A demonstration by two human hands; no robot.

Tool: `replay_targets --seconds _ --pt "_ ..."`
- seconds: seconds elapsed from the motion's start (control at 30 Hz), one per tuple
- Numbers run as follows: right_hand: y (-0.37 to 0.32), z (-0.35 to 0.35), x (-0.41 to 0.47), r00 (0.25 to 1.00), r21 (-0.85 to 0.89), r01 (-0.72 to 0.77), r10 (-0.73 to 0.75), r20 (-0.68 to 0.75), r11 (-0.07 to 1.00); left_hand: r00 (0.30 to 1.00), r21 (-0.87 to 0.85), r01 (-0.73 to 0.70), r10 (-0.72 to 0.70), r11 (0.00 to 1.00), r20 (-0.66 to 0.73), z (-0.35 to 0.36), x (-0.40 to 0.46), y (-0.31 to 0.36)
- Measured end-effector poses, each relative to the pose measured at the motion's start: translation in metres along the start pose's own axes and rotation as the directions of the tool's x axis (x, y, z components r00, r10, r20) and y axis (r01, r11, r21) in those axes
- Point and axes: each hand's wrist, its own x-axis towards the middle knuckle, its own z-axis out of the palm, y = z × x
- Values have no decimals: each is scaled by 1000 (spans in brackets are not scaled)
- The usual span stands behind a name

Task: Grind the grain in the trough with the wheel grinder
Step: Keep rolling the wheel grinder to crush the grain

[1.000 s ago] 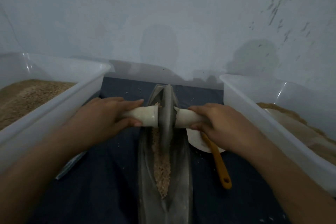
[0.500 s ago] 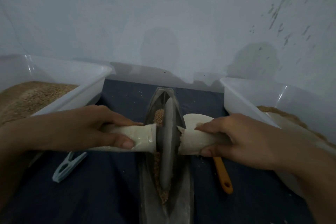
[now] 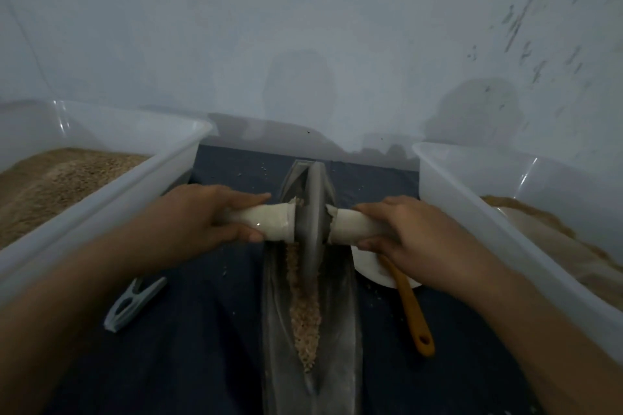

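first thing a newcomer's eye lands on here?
The grey wheel grinder standing on edge in the long trough at centre, with the left hand and right hand each gripping a white handle on its own side. Next, the strip of grain lying along the trough's groove on the near side of the wheel. Then the two translucent bins flanking it, the left bin and the right bin, both holding brown grain.

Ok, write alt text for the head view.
Both hands, left and right, grip the white handles of a wheel grinder standing in a long trough of grain. Plastic tubs flank it, left and right.
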Motion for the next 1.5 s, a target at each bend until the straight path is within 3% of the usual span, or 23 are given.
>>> replay_targets --seconds 0.07,0.17,0.27,0.43,0.53,0.63,0.7,0.8,0.9,1.0,1.1,1.2,1.27,1.33,1.43,1.5 --pt "1 -12 -9 996 36 40 -43 76 999 988 -154 8 17 988 156 -13 -7 3" --pt "0 -27 -21 975 114 58 -81 206 992 944 -217 -31 100 976 314 -26 -14 4" --pt "-2 -29 -22 972 141 44 -75 224 989 941 -247 -3 86 969 328 -25 -15 6" --pt "0 -5 -2 999 109 -31 28 29 994 997 -2 52 -52 999 56 -3 -2 5" --pt "5 12 10 991 42 -68 73 -111 997 977 243 20 33 970 -212 16 5 0" --pt "7 21 11 982 0 -52 51 -180 999 947 304 -19 115 953 -301 24 8 -1" --pt "6 17 8 990 -13 -39 37 -136 999 963 225 -35 93 974 -252 18 8 -2" --pt "3 -2 -3 1000 20 -6 5 21 1000 1000 -113 13 -11 993 18 -2 0 0" --pt "0 -26 -16 978 102 34 -54 200 994 958 -314 4 87 949 274 -19 -8 -1" --pt "-1 -37 -21 940 175 22 -80 332 984 910 -349 -7 151 937 386 -28 -12 2" --pt "-1 -30 -16 958 163 -19 -29 284 986 951 -268 16 68 963 301 -23 -10 7" --pt "1 -12 -5 991 123 -69 54 126 990 995 -12 60 -59 998 84 -7 -3 9" --pt "0 1 3 996 85 -94 92 19 992 993 206 49 -25 977 -118 8 1 8" --pt "0 10 7 992 -9 -88 87 -92 996 968 290 39 36 956 -248 19 4 3" --pt "-2 11 6 994 -65 -57 50 -97 996 972 231 -3 58 973 -230 19 6 -1" --pt "-3 1 0 999 -44 -39 39 -7 998 994 90 -15 24 996 -102 8 3 -2"
